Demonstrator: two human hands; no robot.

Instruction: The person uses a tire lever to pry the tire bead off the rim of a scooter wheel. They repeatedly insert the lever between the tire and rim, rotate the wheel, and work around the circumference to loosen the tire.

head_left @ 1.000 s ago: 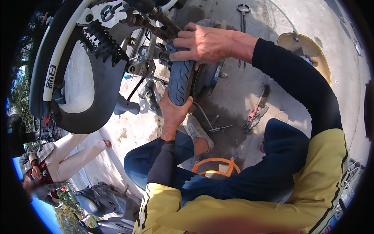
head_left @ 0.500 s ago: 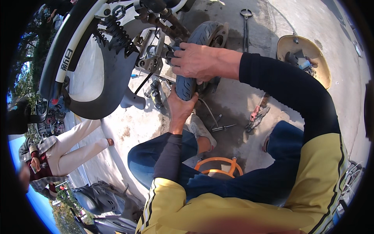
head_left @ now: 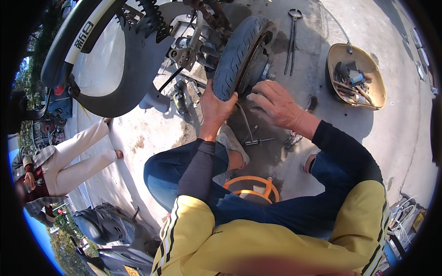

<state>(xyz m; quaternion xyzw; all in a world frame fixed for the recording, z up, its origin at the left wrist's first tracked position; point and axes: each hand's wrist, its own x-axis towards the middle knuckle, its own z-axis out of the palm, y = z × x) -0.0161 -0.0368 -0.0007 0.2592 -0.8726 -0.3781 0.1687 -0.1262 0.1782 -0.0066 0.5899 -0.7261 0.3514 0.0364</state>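
A black wheel tyre (head_left: 237, 57) stands near the middle, beside the rusty metal parts of a scooter (head_left: 99, 94). My left hand (head_left: 215, 105) grips its near edge, thumb on the right side and fingers wrapped toward the left. To the right of the wheel hub (head_left: 258, 64), my right hand (head_left: 278, 103) hangs in the air with loosely bent fingers apart, touching neither tyre nor hub. Nothing shows in it, though its palm is hidden. Below the hands, a screwdriver-like metal tool (head_left: 259, 141) lies on the ground.
Long-handled pliers (head_left: 291, 43) lie beyond the wheel. A tan bin (head_left: 378, 94) of tools and parts stands at the right. A power tool (head_left: 179, 99) lies left of my left hand. An orange stool frame (head_left: 252, 178) sits between my legs. A person (head_left: 76, 152) stands left, near a parked scooter (head_left: 115, 225).
My right hand has come off the left side of the tyre and moved right and toward me. The left hand still holds the tyre, which now shows more of its tread.
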